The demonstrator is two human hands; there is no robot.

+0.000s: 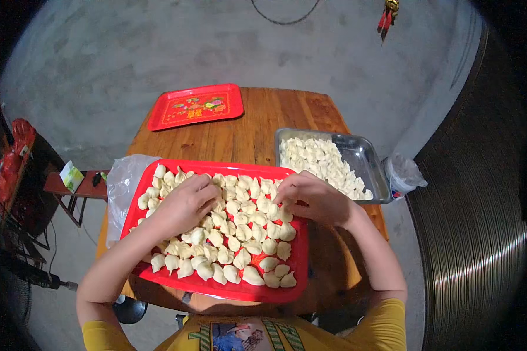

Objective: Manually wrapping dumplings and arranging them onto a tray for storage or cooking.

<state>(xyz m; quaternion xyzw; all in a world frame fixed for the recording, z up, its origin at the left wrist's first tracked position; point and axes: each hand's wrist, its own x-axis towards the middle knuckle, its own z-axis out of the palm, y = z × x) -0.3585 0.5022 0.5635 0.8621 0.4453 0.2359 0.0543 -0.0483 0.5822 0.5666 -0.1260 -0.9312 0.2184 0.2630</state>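
Observation:
A large red tray (298,245) lies before me at the near side of the table, covered with many small pale dumplings (253,246) in rough rows. My left hand (187,203) reaches over the left middle of the tray. Its fingers are bent and closed down among the dumplings, and whatever they hold is hidden under the hand. Over the right edge of the tray, my right hand (317,199) has its fingers curled, with the fingertips and thumb closed at a dumpling of the outer row.
Behind my right hand stands a metal tray (364,159) of more dumplings. A red patterned tray (168,113) is at the far left of the wooden table (263,117). Plastic bags (123,186) lie by the left edge; a bag-covered tub (405,172) stands at the right.

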